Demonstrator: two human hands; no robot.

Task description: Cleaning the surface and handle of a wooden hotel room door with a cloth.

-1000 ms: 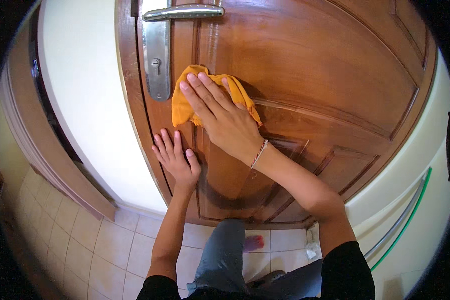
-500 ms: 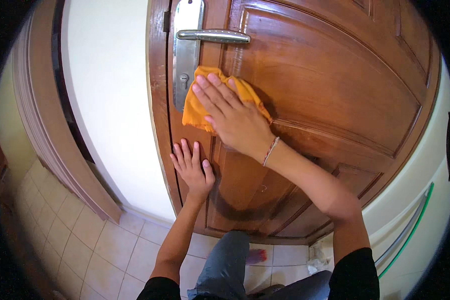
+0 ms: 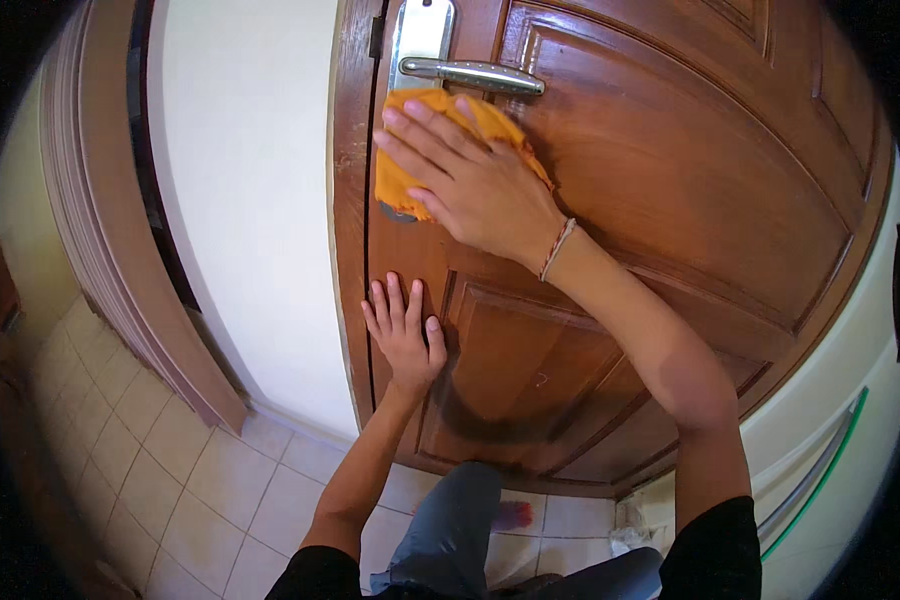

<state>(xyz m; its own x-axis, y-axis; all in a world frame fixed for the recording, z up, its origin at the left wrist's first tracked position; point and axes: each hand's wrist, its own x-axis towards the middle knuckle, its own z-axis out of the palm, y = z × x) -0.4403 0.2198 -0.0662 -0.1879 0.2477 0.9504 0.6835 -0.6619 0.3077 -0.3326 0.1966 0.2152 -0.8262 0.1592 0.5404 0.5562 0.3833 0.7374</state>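
Flat against an orange cloth (image 3: pixel 395 178), my right hand (image 3: pixel 480 190) holds it pressed to the metal lock plate (image 3: pixel 424 35) of a brown wooden door (image 3: pixel 650 170). The cloth bunches under the palm and covers most of the plate's lower part; a bit of its bottom end shows below. Just above the fingers is the silver lever handle (image 3: pixel 480 75). Lower down, my left hand (image 3: pixel 407 340) rests on the door near its left edge, fingers spread and nothing in them.
A white wall (image 3: pixel 245 200) and a wooden door frame (image 3: pixel 120 220) stand to the left. At the right is a pale surface with a green-edged handle (image 3: pixel 825 475). Light tiles (image 3: pixel 225 480) cover the floor, and a reddish thing (image 3: pixel 513 514) lies by my leg.
My right hand and the cloth have moved up the lock plate toward the lever handle, covering the keyhole. My left hand stays on the door. The view has shifted slightly.
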